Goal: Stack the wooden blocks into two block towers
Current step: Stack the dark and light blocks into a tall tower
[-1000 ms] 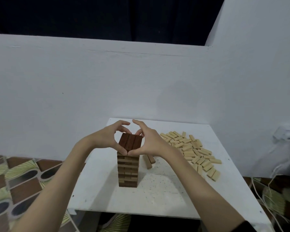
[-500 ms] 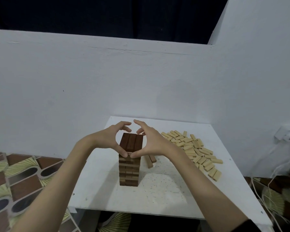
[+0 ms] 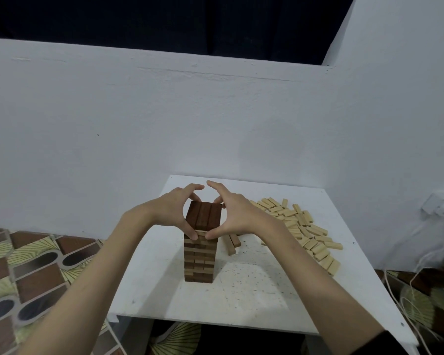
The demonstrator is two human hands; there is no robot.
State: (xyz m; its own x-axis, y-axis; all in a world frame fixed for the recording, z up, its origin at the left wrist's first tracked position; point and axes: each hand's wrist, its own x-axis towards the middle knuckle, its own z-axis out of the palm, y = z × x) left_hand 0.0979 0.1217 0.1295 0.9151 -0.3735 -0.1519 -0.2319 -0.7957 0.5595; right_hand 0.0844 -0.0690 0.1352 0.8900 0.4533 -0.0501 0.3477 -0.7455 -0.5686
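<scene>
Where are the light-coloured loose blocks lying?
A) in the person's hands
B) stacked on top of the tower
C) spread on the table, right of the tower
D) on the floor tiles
C: the pale loose blocks lie scattered flat on the white table, to the right of the dark block tower.

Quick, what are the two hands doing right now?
Left hand: curled round the top of the dark block tower.
Right hand: curled round it too.

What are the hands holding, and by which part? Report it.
Both grip the top of the block tower. The left hand presses its left side and the right hand its right, thumbs pinching the front just under the top dark layer.
</scene>
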